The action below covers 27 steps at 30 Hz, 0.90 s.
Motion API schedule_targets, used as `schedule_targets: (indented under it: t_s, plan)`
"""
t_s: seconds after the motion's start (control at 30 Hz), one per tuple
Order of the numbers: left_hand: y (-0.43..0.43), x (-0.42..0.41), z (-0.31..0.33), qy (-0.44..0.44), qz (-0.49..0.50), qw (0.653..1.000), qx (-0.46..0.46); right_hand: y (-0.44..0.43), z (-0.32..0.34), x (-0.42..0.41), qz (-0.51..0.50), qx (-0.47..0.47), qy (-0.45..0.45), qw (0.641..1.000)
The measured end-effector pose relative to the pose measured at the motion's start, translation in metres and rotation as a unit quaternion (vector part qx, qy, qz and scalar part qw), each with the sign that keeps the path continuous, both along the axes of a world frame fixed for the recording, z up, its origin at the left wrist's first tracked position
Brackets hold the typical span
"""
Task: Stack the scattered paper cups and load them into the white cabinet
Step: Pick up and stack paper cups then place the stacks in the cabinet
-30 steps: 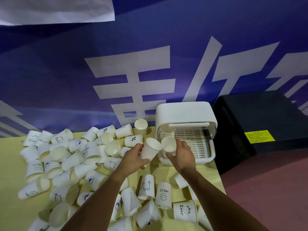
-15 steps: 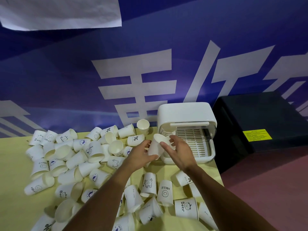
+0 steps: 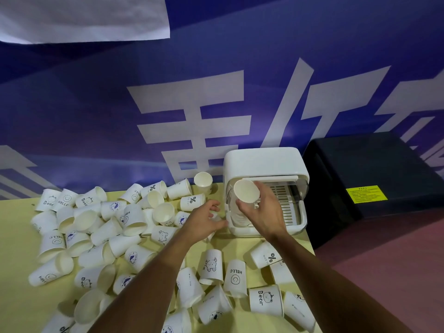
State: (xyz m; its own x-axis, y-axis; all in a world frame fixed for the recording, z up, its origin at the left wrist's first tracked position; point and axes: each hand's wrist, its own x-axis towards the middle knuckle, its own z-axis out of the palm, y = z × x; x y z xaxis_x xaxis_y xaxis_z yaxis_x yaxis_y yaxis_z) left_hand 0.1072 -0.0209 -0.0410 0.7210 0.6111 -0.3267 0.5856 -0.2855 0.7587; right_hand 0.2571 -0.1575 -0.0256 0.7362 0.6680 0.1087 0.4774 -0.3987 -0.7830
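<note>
My right hand grips a stack of nested paper cups, mouth turned toward me, right at the open front of the white cabinet. The cabinet's clear door is lifted and a slatted white rack shows inside. My left hand hovers with loosely spread fingers just left of the cabinet, over scattered cups, holding nothing. Many white printed paper cups lie tumbled across the yellow table, left of and in front of the cabinet.
A black box with a yellow label stands right of the cabinet, beyond the table's right edge. A blue banner wall rises directly behind the table. One upright cup stands beside the cabinet's left rear.
The two cups came together into one stack. My left hand let go and dropped back to the left. My right hand carried the stack up to the cabinet opening.
</note>
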Motion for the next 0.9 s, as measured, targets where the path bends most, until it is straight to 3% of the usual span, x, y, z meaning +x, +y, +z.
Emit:
schedule_targets:
  t_s: [0.4,0.9]
  plan:
    - [0.005,-0.006,-0.019,0.018,0.015,0.999,-0.022,0.004,-0.040,0.004,0.030,-0.145,-0.041,0.988]
    - [0.014,-0.010,-0.031,0.027,0.029,0.999,-0.026,0.009,-0.050,0.001,0.019,-0.166,-0.076,0.983]
